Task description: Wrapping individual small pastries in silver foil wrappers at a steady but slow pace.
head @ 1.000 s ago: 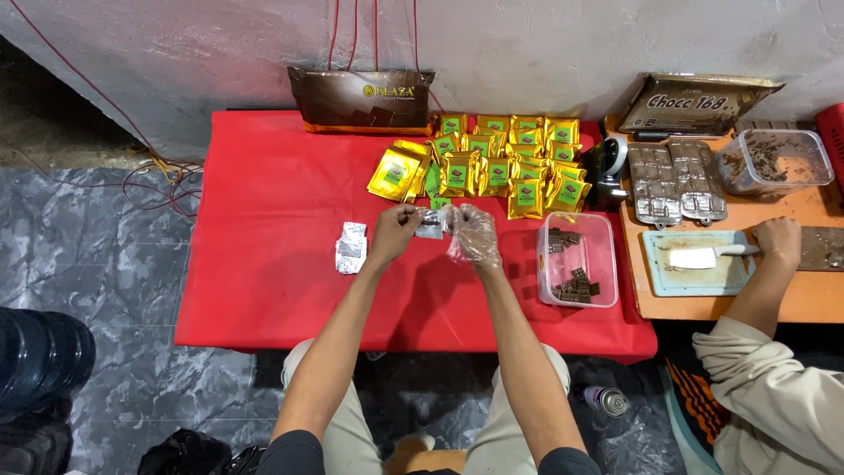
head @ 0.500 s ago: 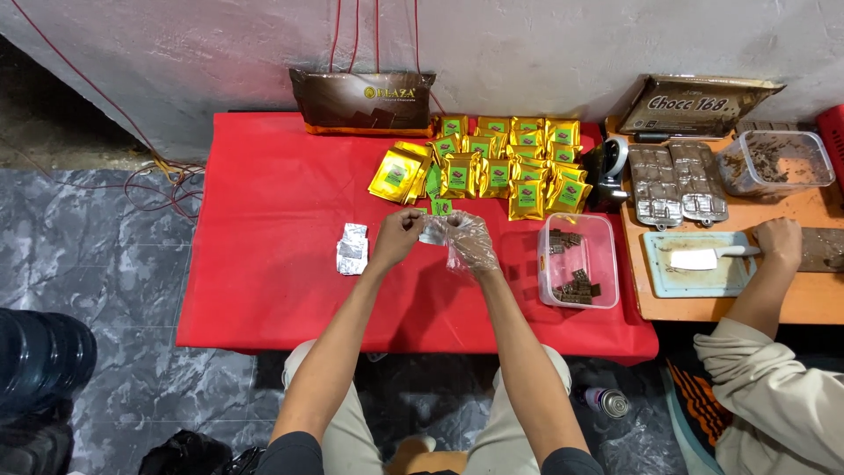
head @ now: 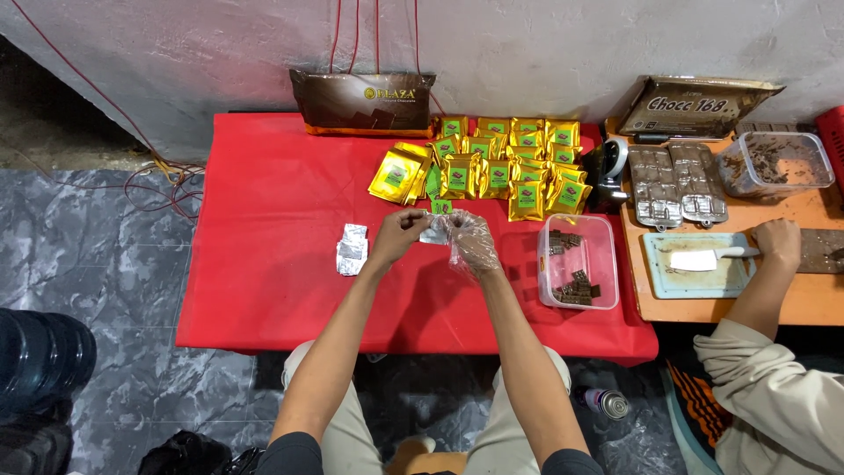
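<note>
Both hands meet over the red desk [head: 264,264]. The left hand [head: 397,236] and the right hand [head: 473,243] — that one in a thin plastic glove — have their fingers pinched on a small silver foil wrapper [head: 433,230] held just above the cloth. The foil looks thin, so a hard pull could tear it. The glove may be slippery — the wrapper might drop near the tub of chocolate pieces [head: 576,261].
</note>
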